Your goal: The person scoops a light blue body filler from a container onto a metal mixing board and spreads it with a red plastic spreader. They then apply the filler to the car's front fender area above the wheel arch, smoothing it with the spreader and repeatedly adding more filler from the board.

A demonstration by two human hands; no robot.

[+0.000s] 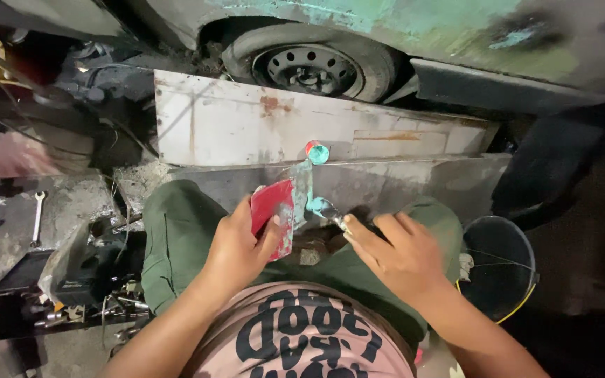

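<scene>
The left hand (236, 245) grips a red spreader card (272, 210) upright over the lap, its long edge running up and away. Just to its right, the right hand (400, 255) is closed on a putty knife (323, 208) whose teal-smeared blade points left, touching the card's edge. Both wrists angle inward above the green trousers (176, 231).

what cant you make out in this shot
All in the head view:
- Tool in the right hand: its handle is hidden in the grip; only the putty-smeared tip shows.
- Left hand: its fingers hide the lower part of the red card.
- Tool tray: contents too dark and cluttered to tell apart.
- Car: cut off by the top edge.
</scene>
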